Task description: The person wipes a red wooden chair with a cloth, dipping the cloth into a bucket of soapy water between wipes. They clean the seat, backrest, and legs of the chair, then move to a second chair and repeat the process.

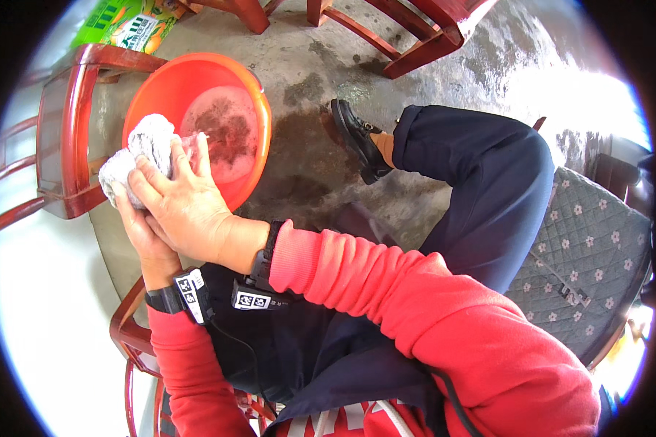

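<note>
A wet, light grey cloth [152, 139] is bunched between my two hands, over the near left rim of an orange-red plastic bucket [262, 117]. My right hand [183, 199] lies across the front of the cloth with its fingers pressed against it. Behind and below it, my left hand [139, 229] supports the cloth's lower end; its palm is partly hidden by the right hand. Cloudy water [221, 131] with a dark, dirty-looking patch stands in the bucket. Each of my wrists carries a strapped black device with a printed code.
Red-brown wooden chairs stand to the left [79, 136] and at the top [415, 38]. A green printed box [126, 27] is at the upper left. The concrete floor [306, 136] has wet patches beside the bucket. A quilted grey cushion [585, 257] lies at the right, beyond my bent leg.
</note>
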A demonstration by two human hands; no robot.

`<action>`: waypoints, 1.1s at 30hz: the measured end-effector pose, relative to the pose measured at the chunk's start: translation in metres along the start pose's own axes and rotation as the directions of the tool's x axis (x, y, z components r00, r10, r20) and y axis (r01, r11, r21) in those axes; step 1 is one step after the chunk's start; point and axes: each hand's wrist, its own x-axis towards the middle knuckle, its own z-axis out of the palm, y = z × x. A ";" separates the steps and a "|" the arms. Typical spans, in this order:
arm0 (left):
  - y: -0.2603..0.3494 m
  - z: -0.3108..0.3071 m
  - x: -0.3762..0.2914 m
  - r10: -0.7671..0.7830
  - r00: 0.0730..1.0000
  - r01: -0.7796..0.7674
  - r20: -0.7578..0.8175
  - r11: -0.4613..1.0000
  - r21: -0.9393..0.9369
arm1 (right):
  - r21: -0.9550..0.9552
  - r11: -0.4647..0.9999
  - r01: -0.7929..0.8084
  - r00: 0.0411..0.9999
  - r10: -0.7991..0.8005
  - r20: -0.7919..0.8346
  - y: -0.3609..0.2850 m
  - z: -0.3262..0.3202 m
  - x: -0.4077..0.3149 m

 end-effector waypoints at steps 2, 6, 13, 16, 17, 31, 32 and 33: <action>0.001 0.005 -0.004 0.011 0.999 -0.005 -0.050 0.994 0.110 | -0.038 0.999 0.024 1.000 -0.024 -0.009 -0.001 -0.002 0.000; 0.004 0.005 -0.008 -0.076 0.996 0.070 0.049 0.991 0.112 | -0.034 0.999 0.010 0.998 -0.012 -0.062 -0.006 -0.011 0.002; 0.008 -0.024 0.022 -0.131 0.980 0.150 0.151 0.981 -0.126 | 0.660 0.722 -0.208 0.938 0.339 -0.075 0.040 -0.019 0.023; 0.006 -0.028 0.024 -0.152 0.977 0.173 0.150 0.975 -0.138 | 0.657 0.676 -0.334 0.909 0.415 0.036 0.066 -0.007 0.029; 0.007 -0.027 0.024 -0.172 0.959 0.211 0.225 0.964 -0.161 | 0.730 0.584 -0.357 0.901 0.420 0.105 0.073 -0.002 0.031; 0.007 -0.043 0.014 0.180 0.893 -0.404 0.412 0.722 0.561 | 0.809 0.178 -0.560 0.664 -0.488 0.567 0.062 -0.037 0.113; 0.001 -0.038 0.013 0.180 0.932 -0.336 0.314 0.753 0.565 | 0.783 0.310 -0.539 0.679 -0.389 0.622 0.058 -0.038 0.117; 0.003 -0.035 0.020 0.002 0.932 -0.143 0.363 0.921 0.361 | 0.763 0.406 -0.504 0.706 -0.315 0.634 0.056 -0.036 0.121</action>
